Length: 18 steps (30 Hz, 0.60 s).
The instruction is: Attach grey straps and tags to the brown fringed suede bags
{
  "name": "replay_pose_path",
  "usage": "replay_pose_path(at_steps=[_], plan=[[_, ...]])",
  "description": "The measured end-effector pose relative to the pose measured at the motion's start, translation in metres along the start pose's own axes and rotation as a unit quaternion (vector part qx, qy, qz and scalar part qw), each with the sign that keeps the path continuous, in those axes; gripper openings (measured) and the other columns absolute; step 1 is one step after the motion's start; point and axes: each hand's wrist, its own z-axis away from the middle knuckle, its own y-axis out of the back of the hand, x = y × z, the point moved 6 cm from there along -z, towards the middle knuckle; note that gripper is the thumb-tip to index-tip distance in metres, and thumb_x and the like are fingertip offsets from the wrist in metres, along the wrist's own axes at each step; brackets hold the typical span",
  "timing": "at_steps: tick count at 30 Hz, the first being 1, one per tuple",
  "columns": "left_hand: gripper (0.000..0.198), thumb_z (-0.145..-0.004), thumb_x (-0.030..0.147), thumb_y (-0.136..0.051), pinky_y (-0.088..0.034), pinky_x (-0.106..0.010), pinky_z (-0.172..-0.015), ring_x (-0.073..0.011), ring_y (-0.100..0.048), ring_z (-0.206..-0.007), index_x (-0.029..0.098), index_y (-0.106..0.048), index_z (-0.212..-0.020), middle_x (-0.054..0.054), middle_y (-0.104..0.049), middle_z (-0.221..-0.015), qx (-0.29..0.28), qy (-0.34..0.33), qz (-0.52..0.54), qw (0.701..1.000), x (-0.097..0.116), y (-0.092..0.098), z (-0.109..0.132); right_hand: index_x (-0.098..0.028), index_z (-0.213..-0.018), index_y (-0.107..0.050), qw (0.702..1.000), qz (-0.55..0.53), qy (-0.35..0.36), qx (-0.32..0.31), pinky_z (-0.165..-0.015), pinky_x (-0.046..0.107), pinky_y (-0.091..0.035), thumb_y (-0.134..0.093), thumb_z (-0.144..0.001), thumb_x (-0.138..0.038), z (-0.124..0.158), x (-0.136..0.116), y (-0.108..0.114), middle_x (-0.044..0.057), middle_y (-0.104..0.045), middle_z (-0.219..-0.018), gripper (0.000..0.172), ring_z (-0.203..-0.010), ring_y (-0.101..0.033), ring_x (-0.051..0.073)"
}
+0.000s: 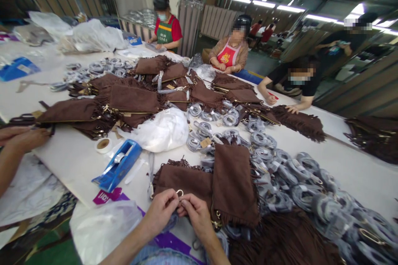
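Note:
Close to my body, my left hand (pixel 162 210) and my right hand (pixel 196 217) meet with fingertips pinched together. A small gold metal hook (pixel 180 193) stands up between them, and the fingers cover its lower part. Just beyond lies a brown fringed suede bag (pixel 186 180). A second brown bag (pixel 233 178) overlaps it on the right, with gold clasps at its lower edge. Below my hands is a coiled grey strap (pixel 170 222) in clear plastic, partly hidden by my fingers.
A blue tape dispenser (pixel 120 165), a tape roll (pixel 103 145) and white plastic wrap (pixel 163 130) lie left of centre. Wrapped strap coils (pixel 306 196) cover the right. Brown bags (pixel 133 99) pile up mid-table. A co-worker's hands (pixel 26 136) are at the left edge; several people work opposite.

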Motion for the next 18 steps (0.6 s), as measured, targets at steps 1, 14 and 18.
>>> replay_pose_path(at_steps=[1,14,18], plan=[[0.026,-0.082,0.039,-0.049,-0.035,-0.026,-0.061,-0.0162,-0.048,-0.065,0.02,-0.049,-0.064,0.001,-0.051,-0.064,0.001,-0.001,-0.008,1.0,0.0023,0.0006,0.0003,-0.017,-0.084,-0.075,1.0,0.005,0.003,-0.004,-0.057,0.026,-0.054,-0.064,-0.081,-0.055,0.0002,0.0006,-0.0002,0.002,-0.068,-0.063,0.039,-0.058,-0.064,0.015],[0.023,-0.081,0.029,-0.047,-0.032,-0.026,-0.058,-0.015,-0.046,-0.061,0.02,-0.046,-0.06,0.002,-0.05,-0.061,-0.008,-0.029,-0.056,0.998,0.0078,0.001,0.0012,-0.017,-0.084,-0.074,1.0,0.008,-0.002,-0.01,-0.058,0.026,-0.054,-0.065,-0.082,-0.054,0.0023,0.0012,-0.0007,0.002,-0.069,-0.063,0.038,-0.058,-0.065,0.015],[0.022,-0.081,0.029,-0.047,-0.032,-0.026,-0.059,-0.0153,-0.047,-0.062,0.02,-0.048,-0.062,0.002,-0.051,-0.062,-0.01,-0.029,-0.062,0.998,0.0048,0.0007,0.0013,-0.017,-0.081,-0.073,1.0,-0.003,-0.013,-0.014,-0.058,0.026,-0.054,-0.065,-0.08,-0.055,0.0036,0.0027,-0.0016,0.002,-0.068,-0.062,0.039,-0.058,-0.065,0.016]])
